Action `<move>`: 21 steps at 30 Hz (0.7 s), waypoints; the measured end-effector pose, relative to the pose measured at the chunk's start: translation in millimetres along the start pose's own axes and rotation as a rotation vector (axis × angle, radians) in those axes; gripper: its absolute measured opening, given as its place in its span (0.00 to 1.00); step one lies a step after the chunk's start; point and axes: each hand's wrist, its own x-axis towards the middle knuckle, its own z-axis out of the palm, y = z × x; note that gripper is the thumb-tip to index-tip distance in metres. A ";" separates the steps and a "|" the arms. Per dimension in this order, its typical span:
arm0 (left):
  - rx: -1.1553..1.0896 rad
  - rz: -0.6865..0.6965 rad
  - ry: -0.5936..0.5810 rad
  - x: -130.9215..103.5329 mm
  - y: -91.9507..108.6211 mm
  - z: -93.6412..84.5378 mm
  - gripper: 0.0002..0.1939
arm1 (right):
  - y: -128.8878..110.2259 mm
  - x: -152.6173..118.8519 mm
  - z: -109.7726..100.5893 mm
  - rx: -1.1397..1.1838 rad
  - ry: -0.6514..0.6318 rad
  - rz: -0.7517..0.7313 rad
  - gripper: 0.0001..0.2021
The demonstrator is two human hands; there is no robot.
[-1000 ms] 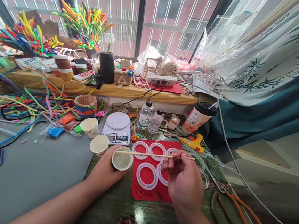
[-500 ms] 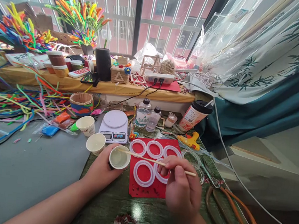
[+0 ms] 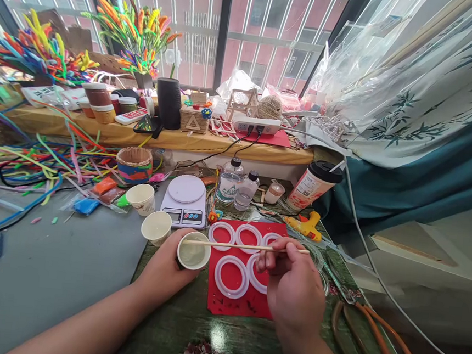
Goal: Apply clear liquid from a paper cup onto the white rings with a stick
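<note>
My left hand [image 3: 171, 258] is wrapped round a paper cup [image 3: 193, 257] that has a cloudy, clear liquid in it. My right hand [image 3: 293, 275] pinches a thin wooden stick [image 3: 238, 246], held nearly level, its far end at the cup's mouth. Whether the tip touches the liquid is hard to tell. Beneath the stick and right hand lies a red sheet [image 3: 224, 307] bearing several translucent white ring moulds [image 3: 230, 293]; my right hand partly hides some of them. Two more paper cups [image 3: 156, 227] stand left of the held one.
A white kitchen scale [image 3: 185, 194] stands behind the cups, with two clear bottles [image 3: 229, 184] beside it. Right of the moulds are a yellow glue gun [image 3: 308, 226], a lidded drink cup [image 3: 313, 186] and large scissors [image 3: 366, 342]. Coloured pipe cleaners [image 3: 43, 160] are heaped at left.
The stick has turned from slanting down rightward to nearly level, and my right hand has risen slightly with it. My left hand still holds the cup. The whole view has shifted a little.
</note>
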 end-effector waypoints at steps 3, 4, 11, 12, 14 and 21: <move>0.008 -0.014 0.012 -0.2 -0.2 0.3 0.24 | -5.1 1.8 -2.1 0.034 0.032 -0.016 0.10; 0.010 -0.019 0.016 -0.2 -0.4 0.3 0.25 | -6.4 2.0 -2.5 0.041 0.035 -0.022 0.10; 0.003 -0.006 0.017 0.2 0.0 0.4 0.24 | -9.1 1.6 -3.8 0.054 0.027 -0.046 0.10; 0.002 -0.007 0.017 0.1 -0.2 0.5 0.24 | -9.0 1.3 -4.0 0.054 0.023 -0.052 0.10; 0.002 -0.004 0.015 -0.3 -1.2 0.7 0.23 | -9.2 0.4 -4.1 0.054 0.014 -0.070 0.11; 0.031 -0.014 0.020 -1.6 -4.7 0.7 0.26 | -13.1 -3.7 -1.7 0.034 -0.011 -0.139 0.10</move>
